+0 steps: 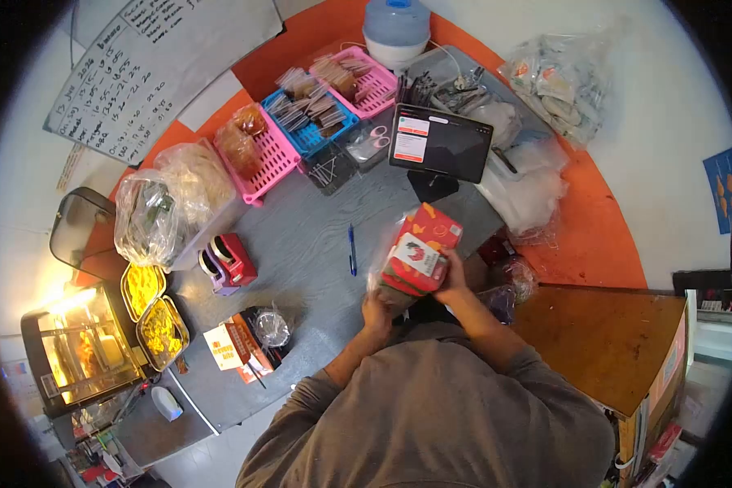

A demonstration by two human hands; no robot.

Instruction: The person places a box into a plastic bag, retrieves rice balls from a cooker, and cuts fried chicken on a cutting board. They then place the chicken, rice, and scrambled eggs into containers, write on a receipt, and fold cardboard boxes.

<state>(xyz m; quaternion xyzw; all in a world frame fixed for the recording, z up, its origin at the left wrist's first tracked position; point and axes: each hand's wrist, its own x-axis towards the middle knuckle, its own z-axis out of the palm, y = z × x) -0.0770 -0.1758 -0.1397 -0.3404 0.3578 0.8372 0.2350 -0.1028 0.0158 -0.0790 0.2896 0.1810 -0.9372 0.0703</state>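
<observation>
A red food box (428, 236) with a white label and a rooster-like logo is held up in front of my body, over the table's near edge. Clear plastic, which looks like a bag (380, 264), shows along its left side, somewhat blurred. My right hand (454, 278) grips the box at its lower right side. At the lower left, my left hand (375, 312) is closed on the plastic by the box's bottom; its fingertips are partly hidden. A blue pen (352, 250) lies on the table, left of the box.
A tablet (440, 143) stands behind the box. Pink (275, 165) and blue baskets (305, 140) with sachets line the back. Tape dispensers (229, 262), an opened carton (242, 346) and a lit food warmer (81, 346) are at left. Plastic bags (525, 183) hang at right.
</observation>
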